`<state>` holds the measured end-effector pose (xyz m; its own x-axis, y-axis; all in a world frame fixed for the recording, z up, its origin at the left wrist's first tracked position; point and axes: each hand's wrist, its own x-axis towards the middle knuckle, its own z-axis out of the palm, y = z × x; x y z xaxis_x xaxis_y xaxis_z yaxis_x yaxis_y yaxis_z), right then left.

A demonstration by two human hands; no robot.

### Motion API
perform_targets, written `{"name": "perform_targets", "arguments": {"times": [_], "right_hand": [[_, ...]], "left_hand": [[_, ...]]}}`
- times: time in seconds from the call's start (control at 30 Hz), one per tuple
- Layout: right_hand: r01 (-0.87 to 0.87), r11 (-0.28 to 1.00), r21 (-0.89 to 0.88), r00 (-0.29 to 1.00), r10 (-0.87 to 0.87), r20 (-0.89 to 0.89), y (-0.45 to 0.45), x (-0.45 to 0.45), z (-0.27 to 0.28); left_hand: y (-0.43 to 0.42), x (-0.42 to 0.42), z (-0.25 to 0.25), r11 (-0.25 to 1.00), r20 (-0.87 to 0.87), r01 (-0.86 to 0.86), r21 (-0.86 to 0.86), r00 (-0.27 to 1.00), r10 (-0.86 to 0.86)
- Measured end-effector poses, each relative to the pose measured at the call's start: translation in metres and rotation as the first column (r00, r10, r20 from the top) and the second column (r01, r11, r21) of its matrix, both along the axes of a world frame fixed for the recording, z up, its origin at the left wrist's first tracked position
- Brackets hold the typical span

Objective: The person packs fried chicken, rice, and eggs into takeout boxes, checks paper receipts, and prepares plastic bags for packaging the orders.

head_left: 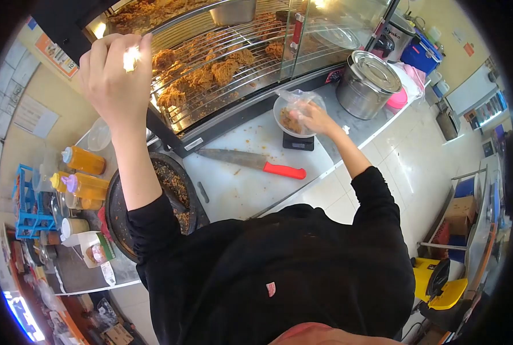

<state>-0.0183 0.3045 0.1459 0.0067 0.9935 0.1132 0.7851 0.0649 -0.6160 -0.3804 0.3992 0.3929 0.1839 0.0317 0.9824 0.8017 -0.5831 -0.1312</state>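
My left hand (pixel 115 72) is raised at the left end of the glass display cabinet (pixel 233 103). Its fingers are curled and closed; what they hold, if anything, is hidden. Pieces of fried chicken (pixel 202 77) lie on the wire rack inside. My right hand (pixel 315 118) is at a white bowl (pixel 285 127), its fingers closed on a clear plastic bag (pixel 308 99). Brown crumbly food (pixel 291 122) shows in the bowl, which stands on a small black digital scale (pixel 298 142). A knife (pixel 239 158) with a red handle lies on the white cutting board (pixel 233 192).
A dark stone mortar (pixel 117 207) with ground food stands at my left, beside orange sauce bottles (pixel 89 187) and a blue rack (pixel 26 201). A lidded steel pot (pixel 365 92) stands right of the bowl. A yellow bin (pixel 434 284) is on the floor at right.
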Motion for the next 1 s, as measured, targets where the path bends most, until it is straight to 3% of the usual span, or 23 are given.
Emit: {"name": "perform_targets", "arguments": {"times": [0.13, 0.27, 0.37, 0.47, 0.5, 0.53, 0.57, 0.63, 0.73, 0.83, 1.0], "right_hand": [[0.074, 0.997, 0.006, 0.971, -0.07, -0.228, -0.016, 0.02, 0.051], [0.073, 0.989, 0.129, 0.804, 0.018, -0.595, -0.046, 0.001, 0.148], [-0.027, 0.97, 0.241, 0.856, 0.148, -0.496, -0.052, 0.02, 0.159], [0.089, 0.982, 0.164, 0.867, 0.005, -0.499, -0.047, 0.007, 0.14], [0.059, 0.956, 0.289, 0.959, 0.025, -0.281, -0.025, 0.052, 0.082], [0.01, 0.981, 0.194, 0.991, 0.016, -0.132, -0.028, 0.034, 0.09], [-0.032, 0.984, 0.177, 0.999, 0.029, 0.02, -0.021, 0.044, 0.059], [-0.124, 0.971, 0.206, 0.988, 0.102, 0.117, -0.009, 0.041, 0.023], [-0.023, 0.991, -0.13, 0.989, 0.042, 0.139, 0.003, 0.01, 0.018], [-0.03, 0.987, -0.158, 0.958, 0.073, 0.276, 0.02, 0.004, -0.009], [-0.023, 0.997, -0.075, 0.999, 0.026, 0.043, 0.033, 0.016, -0.021]], "left_hand": [[-0.001, -0.002, 0.002, 1.0, -0.005, 0.0, 0.004, 1.0, 0.0], [0.001, -0.006, 0.005, 0.999, -0.029, 0.027, 0.033, 0.999, -0.026], [0.0, -0.006, 0.003, 0.999, 0.006, 0.034, 0.015, 0.999, -0.034], [-0.002, -0.007, 0.002, 0.999, 0.016, 0.037, 0.001, 0.999, -0.037], [-0.002, -0.008, 0.002, 0.999, 0.016, 0.04, 0.003, 0.999, -0.041], [-0.002, -0.009, 0.001, 0.999, 0.016, 0.044, 0.006, 0.999, -0.044], [-0.001, -0.01, 0.001, 0.999, 0.017, 0.045, 0.01, 0.999, -0.045], [-0.001, -0.011, 0.001, 0.999, 0.009, 0.037, 0.025, 0.999, -0.037], [-0.002, -0.012, 0.002, 0.999, 0.006, 0.04, 0.029, 0.999, -0.04], [-0.002, -0.011, 0.002, 0.999, 0.006, 0.023, 0.026, 1.0, -0.023], [-0.004, -0.011, 0.001, 1.0, 0.01, -0.005, -0.003, 1.0, 0.005]]}}
